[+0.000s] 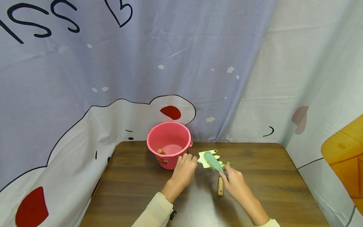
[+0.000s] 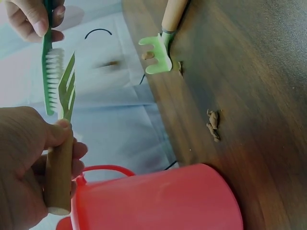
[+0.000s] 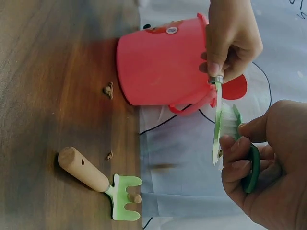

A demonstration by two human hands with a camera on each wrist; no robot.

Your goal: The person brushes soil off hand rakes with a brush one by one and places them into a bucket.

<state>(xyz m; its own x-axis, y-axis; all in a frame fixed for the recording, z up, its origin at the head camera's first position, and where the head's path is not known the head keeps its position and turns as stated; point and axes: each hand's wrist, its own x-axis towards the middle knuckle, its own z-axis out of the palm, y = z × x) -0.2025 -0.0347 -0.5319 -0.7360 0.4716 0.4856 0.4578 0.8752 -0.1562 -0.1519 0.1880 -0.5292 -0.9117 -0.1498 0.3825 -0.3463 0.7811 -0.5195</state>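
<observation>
My left hand (image 1: 182,170) grips the wooden handle of a light-green garden hand fork (image 2: 67,93), its tines pointing right in the head view. My right hand (image 1: 235,183) holds a green brush (image 1: 212,160) by its handle. In the left wrist view the brush's white bristles (image 2: 53,79) face the fork's head and appear to touch it. Both tools are held above the table. Below lies a small green rake (image 3: 125,196) with a wooden handle (image 1: 220,186). Just left of the fork stands a pink bucket (image 1: 169,142), partly behind my left hand in the head view.
A wooden handle end (image 1: 161,151) shows inside the bucket. Small brown clumps (image 2: 213,124) lie on the wooden table (image 1: 263,176), and a brown bit (image 3: 134,197) sits by the rake's tines. A printed curtain (image 1: 198,63) hangs along the table's back edge.
</observation>
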